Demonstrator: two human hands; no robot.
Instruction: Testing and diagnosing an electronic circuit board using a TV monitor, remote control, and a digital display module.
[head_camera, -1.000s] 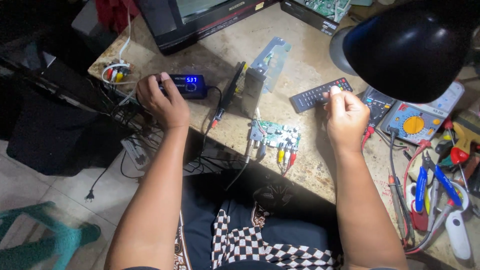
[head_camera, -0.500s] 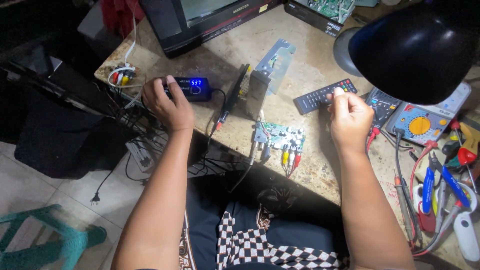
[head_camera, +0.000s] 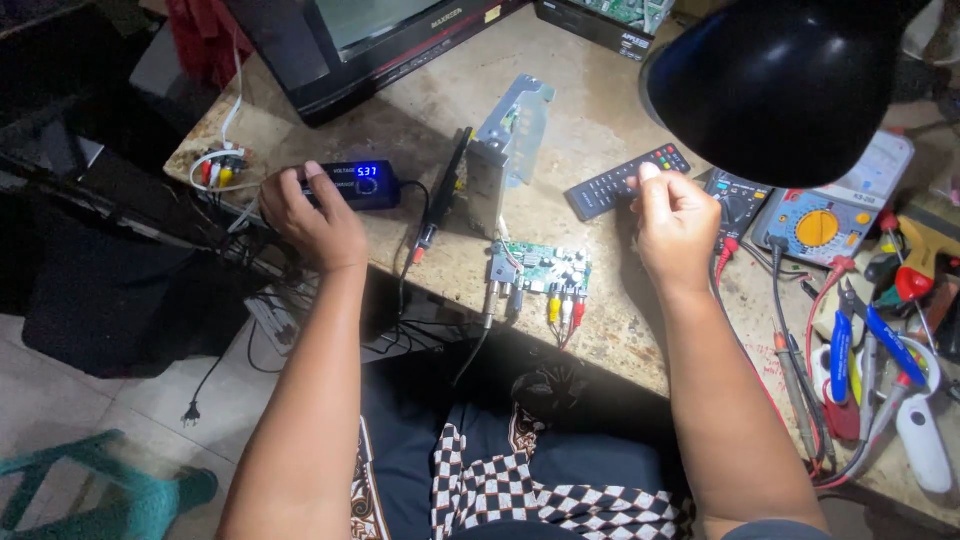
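Fingers of the left hand (head_camera: 308, 222) curl over the left end of a small black box (head_camera: 360, 185) with a lit blue number display, near the table's (head_camera: 600, 330) left front edge. The right hand (head_camera: 675, 225), loosely closed, presses a fingertip on a black remote control (head_camera: 615, 183) with coloured buttons, lying mid-table. A green circuit board (head_camera: 540, 270) with yellow, white and red sockets sits at the front edge between both hands. A black lamp shade (head_camera: 785, 85) hangs above the right hand.
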